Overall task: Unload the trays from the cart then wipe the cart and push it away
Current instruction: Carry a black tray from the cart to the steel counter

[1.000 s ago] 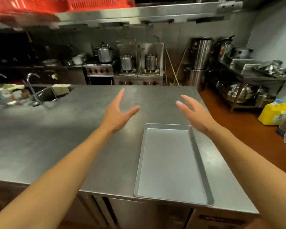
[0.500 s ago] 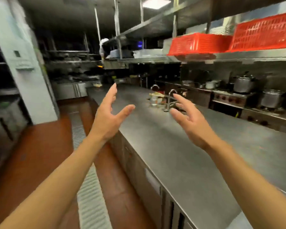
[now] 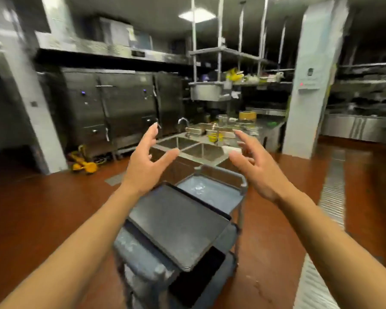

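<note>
Above the grey metal cart [image 3: 212, 188] standing on the red-brown floor [image 3: 42, 208], the left hand [image 3: 146, 162] is held spread, fingers relaxed, nothing gripped. On the cart's top shelf a dark rectangular metal tray [image 3: 176, 226] is laid, overhanging its near end. Right of the cart, the right hand [image 3: 257, 170] is likewise held spread and empty.

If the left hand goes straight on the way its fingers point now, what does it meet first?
Probably nothing near: the left hand points forward and up, above the cart, toward the steel cabinets far behind. Depth is unclear.
</note>
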The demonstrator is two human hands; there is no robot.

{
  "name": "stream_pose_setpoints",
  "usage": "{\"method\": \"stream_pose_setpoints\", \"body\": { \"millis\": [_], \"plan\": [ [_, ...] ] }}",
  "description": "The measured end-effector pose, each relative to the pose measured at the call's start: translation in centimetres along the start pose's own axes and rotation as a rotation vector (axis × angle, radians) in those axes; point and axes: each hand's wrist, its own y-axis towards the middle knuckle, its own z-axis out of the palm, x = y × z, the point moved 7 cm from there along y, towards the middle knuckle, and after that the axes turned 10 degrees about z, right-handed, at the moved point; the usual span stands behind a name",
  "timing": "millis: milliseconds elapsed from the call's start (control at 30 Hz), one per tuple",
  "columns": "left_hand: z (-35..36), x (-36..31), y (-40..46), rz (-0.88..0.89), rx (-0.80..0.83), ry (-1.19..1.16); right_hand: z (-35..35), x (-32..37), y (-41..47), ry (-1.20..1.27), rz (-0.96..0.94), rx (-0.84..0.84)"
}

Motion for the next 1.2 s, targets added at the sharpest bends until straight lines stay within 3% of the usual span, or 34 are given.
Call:
{"method": "stream_pose_setpoints", "body": {
  "millis": [200, 400, 833, 1200],
  "plan": [
    [-24.7, 5.0, -4.9, -0.105, -0.261, 0.356, 24.3, 12.2, 6.6, 0.217, -0.203, 0.315],
    [-38.1, 5.7, -10.3, -0.242, -0.449, 0.587, 38.1, 20.3, 8.9, 0.351, -0.340, 0.532],
    [-49.0, 11.2, -11.5, -0.340, -0.632, 0.813, 55.5, 26.1, 15.4, 0.438, -0.457, 0.764],
    [-54.7, 22.8, -9.3, -0.437, -0.650, 0.843, 68.3, 25.4, 22.2, 0.448, -0.431, 0.873]
  ]
}}
